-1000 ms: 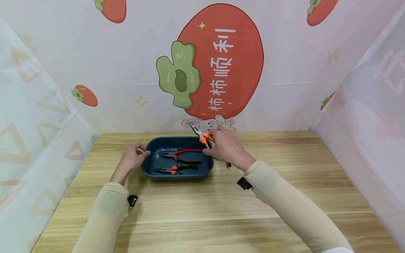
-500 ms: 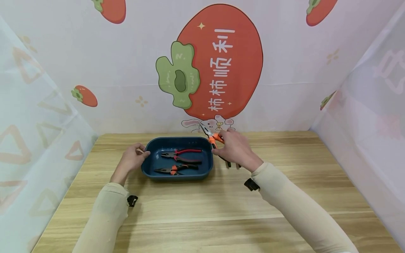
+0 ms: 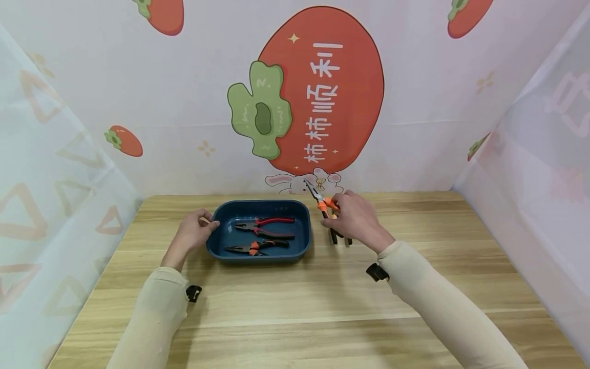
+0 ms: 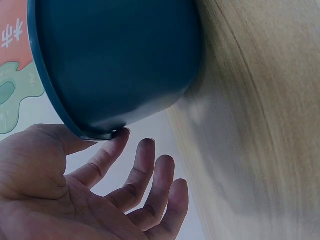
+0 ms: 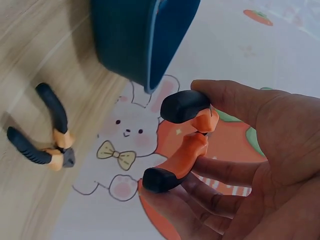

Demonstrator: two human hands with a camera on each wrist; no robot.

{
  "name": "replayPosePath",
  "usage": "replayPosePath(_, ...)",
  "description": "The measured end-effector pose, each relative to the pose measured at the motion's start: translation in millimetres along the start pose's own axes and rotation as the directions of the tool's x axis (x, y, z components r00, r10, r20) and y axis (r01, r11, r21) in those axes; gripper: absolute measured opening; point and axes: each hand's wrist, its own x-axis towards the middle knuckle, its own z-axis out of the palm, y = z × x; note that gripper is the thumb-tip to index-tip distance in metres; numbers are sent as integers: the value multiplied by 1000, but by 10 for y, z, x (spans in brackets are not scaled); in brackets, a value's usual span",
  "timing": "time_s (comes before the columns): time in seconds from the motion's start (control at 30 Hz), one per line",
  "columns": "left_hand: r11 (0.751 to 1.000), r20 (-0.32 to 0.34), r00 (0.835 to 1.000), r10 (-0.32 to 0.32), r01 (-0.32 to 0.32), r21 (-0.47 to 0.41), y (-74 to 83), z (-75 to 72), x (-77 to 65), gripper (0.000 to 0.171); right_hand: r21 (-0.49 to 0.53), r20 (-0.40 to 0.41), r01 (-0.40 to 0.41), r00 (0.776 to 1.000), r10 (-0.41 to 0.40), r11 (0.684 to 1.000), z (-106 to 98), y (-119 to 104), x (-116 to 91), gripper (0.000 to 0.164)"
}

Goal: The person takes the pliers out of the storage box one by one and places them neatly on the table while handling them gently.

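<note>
My left hand point(image 3: 191, 233) pinches the left end of a dark blue rectangular basin point(image 3: 258, 260), thumb and index finger at its rim, the other fingers spread loosely in the left wrist view. Beyond the basin's right end, my right hand point(image 3: 357, 218) holds long-nose pliers point(image 3: 317, 196) up, their jaws pointing up and left. Thumb and fingers grip their orange-and-black handles point(image 5: 182, 155), which are spread apart. Inside the basin lie combination pliers point(image 3: 249, 225) with red-and-black handles and long-nose pliers point(image 3: 237, 248) with orange-and-black handles.
Another orange-and-black pair of pliers point(image 5: 60, 132) lies on the wooden table point(image 3: 295, 307) right of the basin, below my right hand and partly hidden in the head view. A printed cloth backdrop point(image 3: 184, 102) rises behind the table, with more cloth at both sides.
My right hand has carried the long-nose pliers rightward, from over the basin to past its right end. More of the pliers on the table shows. My left hand stays at the rim.
</note>
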Motion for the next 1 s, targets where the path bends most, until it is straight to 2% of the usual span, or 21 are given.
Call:
replayPosePath(0.47, 1000, -1, 1000, -2, 2, -6, -3, 2, 0, 20, -3, 12, -62, 998, 62, 998, 77, 235, -30, 47)
replayPosePath(0.8, 1000, 7, 1000, -7, 7, -9, 3, 0, -7, 20, 18, 21, -120, 993, 119, 993, 128, 442, -22, 39)
replayPosePath(1.0, 1000, 10, 1000, -10, 10, -3, 7, 1, -5, 22, 20, 24, -143, 989, 143, 989, 155, 562, -7, 44)
